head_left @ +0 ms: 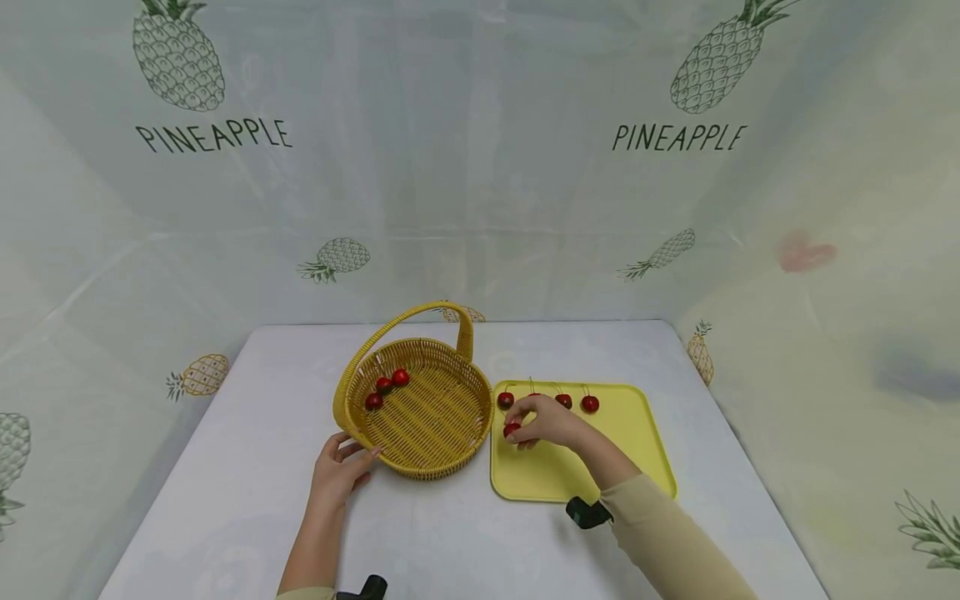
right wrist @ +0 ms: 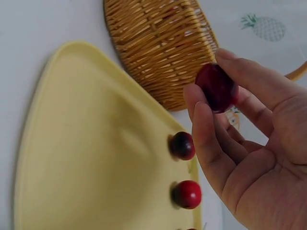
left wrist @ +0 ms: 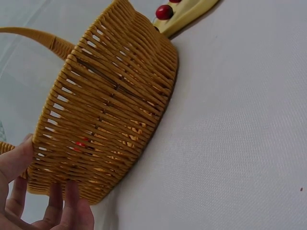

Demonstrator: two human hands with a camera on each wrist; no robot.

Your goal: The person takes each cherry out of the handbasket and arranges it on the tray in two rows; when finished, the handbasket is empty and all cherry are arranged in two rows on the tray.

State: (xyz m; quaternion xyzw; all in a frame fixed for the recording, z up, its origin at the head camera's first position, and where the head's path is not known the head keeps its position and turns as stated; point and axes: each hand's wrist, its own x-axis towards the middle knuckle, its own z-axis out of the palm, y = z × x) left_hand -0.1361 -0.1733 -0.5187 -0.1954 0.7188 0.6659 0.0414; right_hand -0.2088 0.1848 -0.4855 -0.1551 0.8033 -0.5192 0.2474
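A dark red cherry (right wrist: 217, 88) is pinched between the thumb and fingertips of my right hand (head_left: 546, 421), above the left part of the yellow tray (head_left: 622, 462). More cherries (head_left: 590, 404) with thin stems lie in a row along the tray's far side; my right hand partly covers one in the head view. My left hand (head_left: 339, 475) holds the yellow wicker basket (head_left: 427, 472) at its near left side, thumb at the rim and fingers against the woven outer wall (left wrist: 105, 110). Inside the basket, three red cherries (head_left: 384, 386) sit at the left.
The basket's tall arched handle (head_left: 405, 315) rises over its far left side. Basket and tray stand side by side on a white table (head_left: 465, 550). Behind the table hangs a pale curtain (head_left: 450, 167) printed with pineapples.
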